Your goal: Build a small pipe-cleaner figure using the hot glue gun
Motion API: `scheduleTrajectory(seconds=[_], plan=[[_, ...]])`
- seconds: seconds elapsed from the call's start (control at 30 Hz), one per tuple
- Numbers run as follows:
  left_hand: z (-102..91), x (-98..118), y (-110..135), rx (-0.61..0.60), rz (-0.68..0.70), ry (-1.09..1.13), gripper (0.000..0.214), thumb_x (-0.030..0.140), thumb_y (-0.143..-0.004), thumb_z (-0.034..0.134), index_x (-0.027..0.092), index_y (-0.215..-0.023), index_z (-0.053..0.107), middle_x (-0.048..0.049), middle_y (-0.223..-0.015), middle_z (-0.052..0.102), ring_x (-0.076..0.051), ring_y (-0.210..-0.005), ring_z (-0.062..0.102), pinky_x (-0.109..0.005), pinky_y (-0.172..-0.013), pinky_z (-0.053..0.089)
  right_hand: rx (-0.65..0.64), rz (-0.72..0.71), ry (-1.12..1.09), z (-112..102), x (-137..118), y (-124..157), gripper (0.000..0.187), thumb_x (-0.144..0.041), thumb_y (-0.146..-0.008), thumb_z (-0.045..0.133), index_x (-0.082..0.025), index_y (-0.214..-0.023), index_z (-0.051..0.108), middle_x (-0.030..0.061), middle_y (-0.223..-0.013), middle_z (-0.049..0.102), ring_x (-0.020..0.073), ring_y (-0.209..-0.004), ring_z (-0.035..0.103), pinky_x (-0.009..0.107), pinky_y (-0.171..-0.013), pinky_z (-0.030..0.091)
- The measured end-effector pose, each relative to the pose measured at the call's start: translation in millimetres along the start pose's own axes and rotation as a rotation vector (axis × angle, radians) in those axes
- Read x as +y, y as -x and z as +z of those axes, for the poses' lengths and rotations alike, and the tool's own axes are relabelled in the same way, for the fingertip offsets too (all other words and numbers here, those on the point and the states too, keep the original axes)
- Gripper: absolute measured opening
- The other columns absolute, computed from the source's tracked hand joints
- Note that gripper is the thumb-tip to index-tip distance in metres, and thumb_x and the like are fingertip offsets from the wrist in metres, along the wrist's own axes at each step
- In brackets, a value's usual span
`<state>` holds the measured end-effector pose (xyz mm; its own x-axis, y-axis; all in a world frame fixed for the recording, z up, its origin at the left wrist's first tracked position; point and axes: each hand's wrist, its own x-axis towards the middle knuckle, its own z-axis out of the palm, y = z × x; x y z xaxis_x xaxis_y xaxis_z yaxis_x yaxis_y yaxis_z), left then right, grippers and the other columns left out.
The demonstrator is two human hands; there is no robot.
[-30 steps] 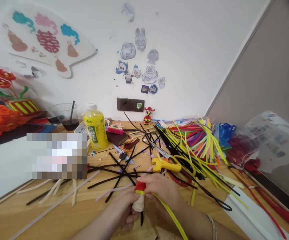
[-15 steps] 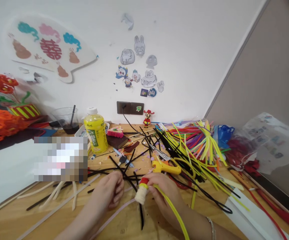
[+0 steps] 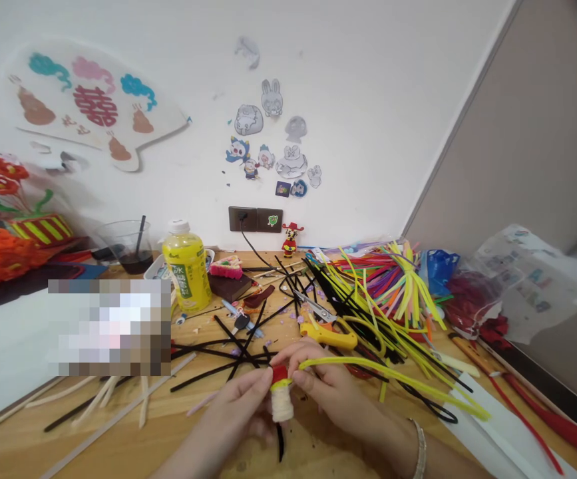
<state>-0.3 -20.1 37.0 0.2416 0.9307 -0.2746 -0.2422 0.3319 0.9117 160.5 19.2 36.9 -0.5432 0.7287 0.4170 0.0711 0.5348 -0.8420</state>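
Observation:
A small pipe-cleaner figure (image 3: 282, 404) is held low in front of me, with a red top, a thin yellow band and a cream wrapped lower part. My left hand (image 3: 244, 399) pinches its red top from the left. On the other side, my right hand (image 3: 332, 392) grips a long yellow pipe cleaner (image 3: 392, 369) beside the yellow band. The strand's loose length runs out to the right over my wrist. Black pipe cleaners (image 3: 235, 356) lie crossed on the table behind my hands.
Scissors (image 3: 318, 307) and a yellow-handled tool (image 3: 331, 334) lie beyond my right hand. Bundled colourful pipe cleaners (image 3: 398, 286) spread behind them. A yellow drink bottle (image 3: 187, 269) and a plastic cup (image 3: 136, 249) stand at the back left. A small red figure (image 3: 292, 241) stands by the wall.
My left hand has moved right and taken hold of the red top. The yellow strand has swung from hanging toward me to stretching rightward. The figure now stands more upright.

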Motion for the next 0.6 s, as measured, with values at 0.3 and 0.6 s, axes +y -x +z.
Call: scheduleTrajectory(seconds=[0.3, 0.6], plan=[[-6.3, -4, -6, -0.015, 0.099, -0.117, 0.048, 0.06, -0.057, 0.067, 0.016, -0.075, 0.057, 0.0051, -0.05, 0.056, -0.008, -0.041, 0.047, -0.02, -0.043, 0.039, -0.037, -0.083, 0.169, -5, -12, -4, 0.022, -0.031, -0.09, 0.043, -0.018, -0.081, 0.058, 0.006, -0.099, 0.058, 0.0151, -0.099, 0.053, 0.031, -0.088, 0.042], [-10.8, -3, 4, 0.299, 0.379, -0.405, 0.023, 0.041, -0.071, 0.06, 0.024, -0.087, 0.062, -0.003, -0.085, 0.067, -0.024, -0.084, 0.061, -0.03, -0.074, 0.05, -0.031, -0.499, 0.843, -10, 4, -5, 0.023, -0.018, -0.091, 0.033, -0.016, -0.103, 0.052, 0.0086, -0.092, 0.063, 0.0188, -0.083, 0.054, 0.034, -0.077, 0.044]])
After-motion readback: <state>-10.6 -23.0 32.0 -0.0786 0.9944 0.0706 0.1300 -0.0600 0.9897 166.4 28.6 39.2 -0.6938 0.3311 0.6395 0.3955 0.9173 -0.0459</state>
